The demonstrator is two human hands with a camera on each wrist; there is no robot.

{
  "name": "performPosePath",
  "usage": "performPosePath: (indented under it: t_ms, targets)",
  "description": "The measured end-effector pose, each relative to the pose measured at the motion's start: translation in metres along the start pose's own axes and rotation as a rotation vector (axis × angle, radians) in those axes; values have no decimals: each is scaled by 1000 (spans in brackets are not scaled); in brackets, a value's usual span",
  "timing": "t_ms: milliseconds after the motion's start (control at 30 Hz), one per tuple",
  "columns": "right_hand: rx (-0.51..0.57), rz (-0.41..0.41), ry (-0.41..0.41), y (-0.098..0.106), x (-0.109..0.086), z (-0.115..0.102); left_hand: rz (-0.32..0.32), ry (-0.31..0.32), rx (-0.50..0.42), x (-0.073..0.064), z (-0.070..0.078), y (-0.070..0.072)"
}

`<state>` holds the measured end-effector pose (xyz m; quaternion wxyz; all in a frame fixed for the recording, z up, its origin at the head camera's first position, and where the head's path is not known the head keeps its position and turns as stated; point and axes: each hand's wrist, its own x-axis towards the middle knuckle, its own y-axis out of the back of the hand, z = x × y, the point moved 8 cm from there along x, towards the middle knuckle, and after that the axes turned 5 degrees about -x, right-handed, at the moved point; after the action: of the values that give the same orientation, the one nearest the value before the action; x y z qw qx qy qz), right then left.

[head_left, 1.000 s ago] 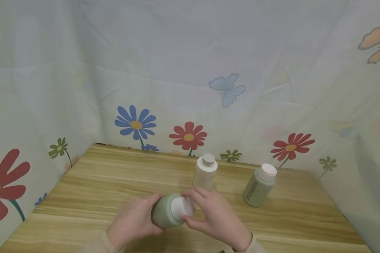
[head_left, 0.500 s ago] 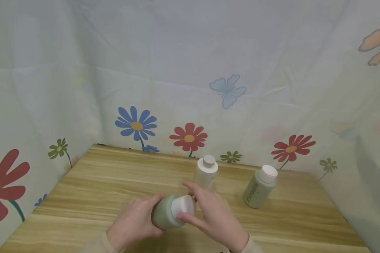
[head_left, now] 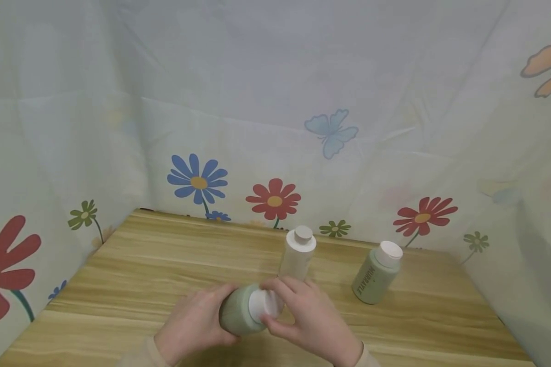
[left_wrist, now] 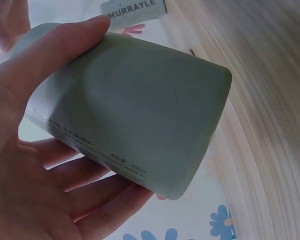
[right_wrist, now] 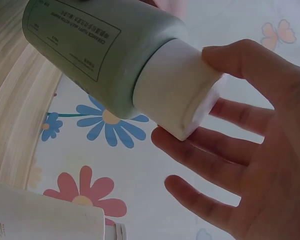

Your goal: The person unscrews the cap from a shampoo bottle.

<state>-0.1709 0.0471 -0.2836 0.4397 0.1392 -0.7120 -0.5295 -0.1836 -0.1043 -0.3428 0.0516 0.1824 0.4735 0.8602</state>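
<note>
My left hand (head_left: 197,318) grips the body of a pale green bottle (head_left: 236,312), tilted with its cap toward the right. In the left wrist view the thumb lies across the top of the bottle (left_wrist: 140,100), and the other fingers curl beneath it. At the other end, my right hand (head_left: 314,318) pinches the white cap (head_left: 263,306) between thumb and fingers. The right wrist view shows the thumb on one side of the cap (right_wrist: 172,82) and fingertips on the other. The cap sits on the bottle's neck.
Just behind the right hand stands a white bottle (head_left: 297,255) with a small cap. A second green bottle (head_left: 374,275), lettered MURRAYLE, stands to the right on the wood-grain table (head_left: 165,255). A flower-printed curtain (head_left: 239,102) surrounds the table.
Half a second ago the right hand's fingers were spread away from the cap's upper side. Now they have come back round the cap. The left hand keeps its grip on the bottle.
</note>
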Motion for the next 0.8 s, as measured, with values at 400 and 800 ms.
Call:
performPosePath:
  t_ms: [400, 800]
  targets:
    - [32, -52, 34, -1, -1, -2, 6, 5, 1, 0, -1, 1]
    - [227, -166, -110, -9, -3, 8, 16, -10, 35, -1, 1, 0]
